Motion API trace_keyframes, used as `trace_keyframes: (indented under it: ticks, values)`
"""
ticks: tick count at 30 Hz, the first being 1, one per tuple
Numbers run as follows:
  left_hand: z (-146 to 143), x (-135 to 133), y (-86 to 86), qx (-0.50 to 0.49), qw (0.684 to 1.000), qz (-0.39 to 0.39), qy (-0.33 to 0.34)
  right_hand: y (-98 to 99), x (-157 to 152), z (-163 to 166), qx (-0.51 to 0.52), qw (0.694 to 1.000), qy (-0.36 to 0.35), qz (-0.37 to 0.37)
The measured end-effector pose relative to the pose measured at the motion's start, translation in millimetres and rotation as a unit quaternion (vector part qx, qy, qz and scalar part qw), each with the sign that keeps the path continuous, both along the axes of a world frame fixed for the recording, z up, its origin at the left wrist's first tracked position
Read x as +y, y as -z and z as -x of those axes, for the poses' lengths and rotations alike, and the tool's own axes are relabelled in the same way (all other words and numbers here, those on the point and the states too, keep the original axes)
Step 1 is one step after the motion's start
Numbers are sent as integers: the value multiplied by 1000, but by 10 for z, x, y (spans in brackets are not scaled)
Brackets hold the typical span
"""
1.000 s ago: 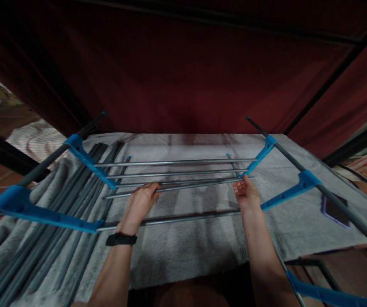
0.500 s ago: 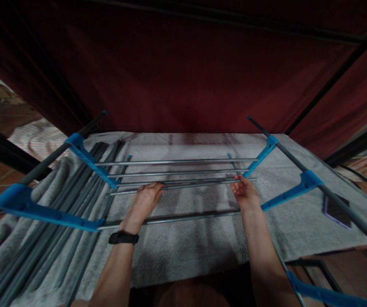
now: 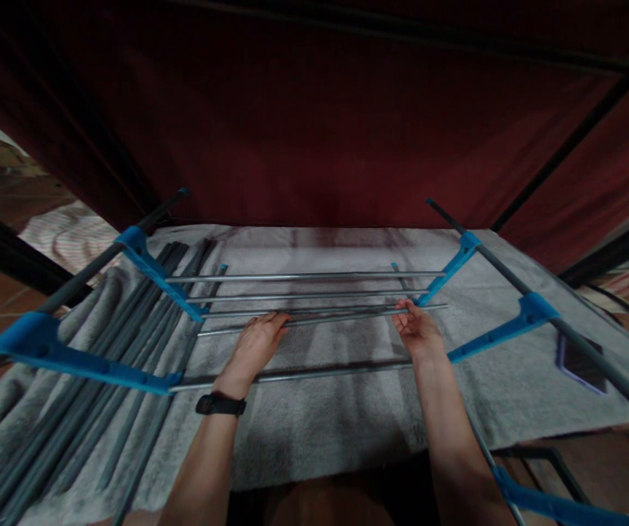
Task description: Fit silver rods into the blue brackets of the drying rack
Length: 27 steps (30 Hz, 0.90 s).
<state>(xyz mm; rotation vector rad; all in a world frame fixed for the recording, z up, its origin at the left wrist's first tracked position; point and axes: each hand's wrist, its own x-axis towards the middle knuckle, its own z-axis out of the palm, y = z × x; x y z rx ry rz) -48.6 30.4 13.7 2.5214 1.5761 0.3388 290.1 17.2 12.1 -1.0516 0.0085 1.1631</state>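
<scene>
A thin grey metal tube (image 3: pixel 336 317) runs across the rack frame, slightly tilted, its right end higher in view. My left hand (image 3: pixel 261 339), with a dark band on its wrist, is closed over the tube's left part. Near the other end my right hand (image 3: pixel 416 326) pinches the same tube between thumb and fingers. Blue plastic brackets (image 3: pixel 164 276) on the left and blue brackets (image 3: pixel 448 269) on the right carry several crossbars (image 3: pixel 303 277). Closer to me another crossbar (image 3: pixel 325 373) joins the lower brackets, passing below both hands.
Several loose grey tubes (image 3: pixel 89 394) lie on the grey blanket (image 3: pixel 325 438) at left. A phone-like device with a purple edge (image 3: pixel 581 363) rests at right, behind an upright pole (image 3: pixel 615 372). Dark red fabric (image 3: pixel 314 131) hangs at the back.
The held tube has shifted slightly to the right and tilts a little more. My left hand has moved right with it, while my right hand stays nearly in place.
</scene>
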Motion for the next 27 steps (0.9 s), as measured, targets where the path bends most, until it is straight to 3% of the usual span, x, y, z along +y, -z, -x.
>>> trace_keyframes:
  ticks: [14, 20, 24, 27]
  values:
    - [159, 28, -62, 25, 997, -5, -75, 33, -7, -106, 12, 1000, 29, 0]
    - [218, 18, -73, 30, 983, -38, -177, 48, -12, -131, 10, 999, 38, 7]
    - [260, -3, -55, 0, 957, -94, -275, 59, -19, -150, 16, 999, 40, 6]
    - [277, -38, -73, -20, 943, -110, -314, 55, -20, -157, 30, 999, 37, 10]
